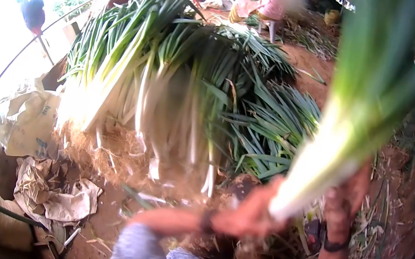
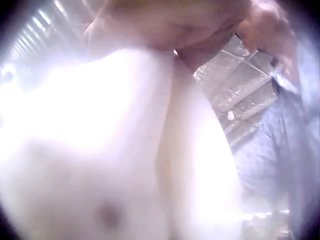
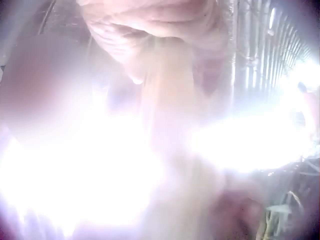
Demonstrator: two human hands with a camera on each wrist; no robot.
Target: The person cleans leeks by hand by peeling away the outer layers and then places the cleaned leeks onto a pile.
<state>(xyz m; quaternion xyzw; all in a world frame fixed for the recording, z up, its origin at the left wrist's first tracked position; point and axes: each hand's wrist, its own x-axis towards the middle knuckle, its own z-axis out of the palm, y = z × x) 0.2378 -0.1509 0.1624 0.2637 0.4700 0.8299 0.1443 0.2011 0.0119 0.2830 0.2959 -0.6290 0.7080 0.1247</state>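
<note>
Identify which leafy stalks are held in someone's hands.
The bundle at the head view's right, held by the left hand and right hand; the other stalks are piled beyond it.

We see smooth stalks on the held bunch (image 1: 318,159), finish partly lost to glare & blur. Leaves (image 1: 141,30) on the heap look smooth w/ a slight sheen; roots (image 1: 120,156) rough, fibrous. Crumpled sheet (image 1: 56,195): matt, paper-like. Sack (image 1: 27,124): creased, fairly smooth. Shirt (image 1: 139,258): matt cloth. Soil (image 1: 315,76): rough, matt. Roof (image 2: 240,82): shiny, foil-like, i.e. metallic-looking.
</note>
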